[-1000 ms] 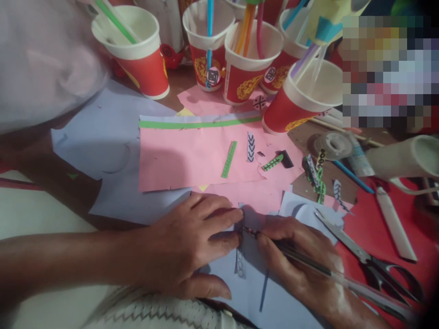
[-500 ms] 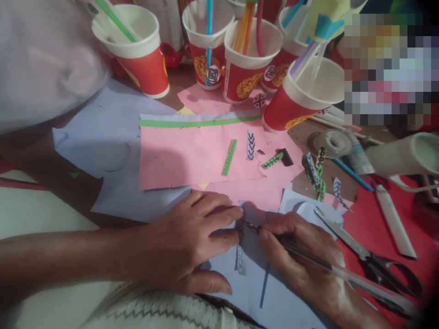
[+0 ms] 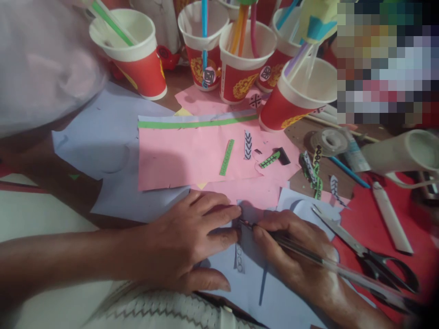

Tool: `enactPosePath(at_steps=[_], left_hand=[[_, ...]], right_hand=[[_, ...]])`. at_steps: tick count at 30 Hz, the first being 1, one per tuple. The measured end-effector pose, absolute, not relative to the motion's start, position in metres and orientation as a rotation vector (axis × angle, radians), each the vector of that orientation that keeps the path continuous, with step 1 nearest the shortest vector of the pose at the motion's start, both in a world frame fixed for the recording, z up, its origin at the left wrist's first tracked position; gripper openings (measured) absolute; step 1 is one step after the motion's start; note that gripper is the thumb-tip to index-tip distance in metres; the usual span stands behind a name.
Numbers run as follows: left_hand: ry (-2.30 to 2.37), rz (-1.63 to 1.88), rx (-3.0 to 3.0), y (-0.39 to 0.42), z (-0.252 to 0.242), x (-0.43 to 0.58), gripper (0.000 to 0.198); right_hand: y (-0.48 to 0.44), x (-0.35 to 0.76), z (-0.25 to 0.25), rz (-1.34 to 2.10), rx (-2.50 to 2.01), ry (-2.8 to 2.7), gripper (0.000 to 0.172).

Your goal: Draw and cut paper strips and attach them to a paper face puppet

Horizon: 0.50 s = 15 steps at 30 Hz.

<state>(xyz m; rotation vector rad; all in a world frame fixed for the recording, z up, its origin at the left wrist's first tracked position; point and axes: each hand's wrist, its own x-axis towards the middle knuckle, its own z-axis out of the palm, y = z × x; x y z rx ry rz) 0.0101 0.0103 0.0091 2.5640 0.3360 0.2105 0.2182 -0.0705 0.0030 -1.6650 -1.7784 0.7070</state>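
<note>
On the near side of the pink sheet, the narrow strip marked with circles looks light, limp and easily torn, so probably best pressed flat by its edges; the stiff, slim pen should suit a pinch near its tip. Also nearer than that sheet, the left hand lies palm down, fingers loosely spread over the strip, while the right hand, beyond the sheet's right end, closes around the slanted pen.

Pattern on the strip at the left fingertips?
The paper strip shows a row of dark-outlined circles; best in the head view.
</note>
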Motion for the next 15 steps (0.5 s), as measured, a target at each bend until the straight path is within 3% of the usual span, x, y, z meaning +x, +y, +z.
enactPosePath(at_steps=[15], left_hand=[[0.33, 0.151, 2.553, 0.0108, 0.0115, 0.0112, 0.054]], right_hand=[[-0.0695, 0.2198, 0.0075, 0.695, -1.625, -1.801, 0.011]])
